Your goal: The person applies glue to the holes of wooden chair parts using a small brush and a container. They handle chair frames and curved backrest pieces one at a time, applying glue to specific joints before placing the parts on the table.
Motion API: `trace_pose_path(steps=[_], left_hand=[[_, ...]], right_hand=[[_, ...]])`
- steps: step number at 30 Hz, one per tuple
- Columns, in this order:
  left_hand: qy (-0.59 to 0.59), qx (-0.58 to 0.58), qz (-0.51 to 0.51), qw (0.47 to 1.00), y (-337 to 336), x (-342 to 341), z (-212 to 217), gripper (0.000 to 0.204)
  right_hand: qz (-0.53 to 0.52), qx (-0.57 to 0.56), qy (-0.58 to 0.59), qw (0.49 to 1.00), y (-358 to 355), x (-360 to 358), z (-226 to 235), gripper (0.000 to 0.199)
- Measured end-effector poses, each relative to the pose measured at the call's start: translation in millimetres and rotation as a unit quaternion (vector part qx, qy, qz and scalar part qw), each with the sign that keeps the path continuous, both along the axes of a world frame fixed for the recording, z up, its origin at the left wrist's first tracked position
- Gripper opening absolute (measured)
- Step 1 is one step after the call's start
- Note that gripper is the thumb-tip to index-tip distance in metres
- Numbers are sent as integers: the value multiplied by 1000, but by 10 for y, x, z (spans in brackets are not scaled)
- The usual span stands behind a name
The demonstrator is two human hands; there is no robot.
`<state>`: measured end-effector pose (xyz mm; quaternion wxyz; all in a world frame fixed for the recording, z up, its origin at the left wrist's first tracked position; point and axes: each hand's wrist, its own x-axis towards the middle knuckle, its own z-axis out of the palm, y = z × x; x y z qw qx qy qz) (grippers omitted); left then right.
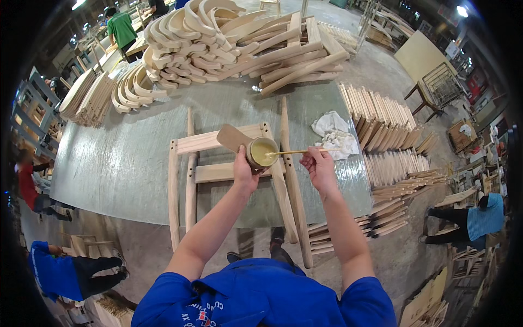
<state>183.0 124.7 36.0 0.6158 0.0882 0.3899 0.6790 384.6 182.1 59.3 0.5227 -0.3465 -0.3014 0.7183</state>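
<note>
My left hand (246,173) is wrapped round a small cup of yellowish glue (263,152), held above the table. A flat wooden paddle (232,138) sticks out to the left of the cup, by the same hand. Between the fingers of my right hand (320,170) is a thin wooden stick (298,152), its tip reaching into the glue at the cup's right side. Beneath both hands lies a wooden chair frame (215,173) of legs and crossrails, with small dark holes near the joints. Its legs overhang the table's near edge.
Curved wooden parts (190,43) and straight legs (305,60) are heaped along the far side of the grey table (114,158). A crumpled white cloth (334,133) rests at the right. Stacked wooden slats (381,117) stand beyond that edge. Several people work around, one in a green shirt (122,30).
</note>
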Motion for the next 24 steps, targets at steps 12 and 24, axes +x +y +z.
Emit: trace_pose_path(steps=[12, 24], left_hand=[[1, -57, -3, 998, 185, 141, -218, 52], [-62, -113, 33, 991, -434, -69, -392, 52]], right_hand=[[-46, 93, -101, 989, 254, 293, -28, 15], [60, 343, -484, 803, 325, 264, 69, 19]])
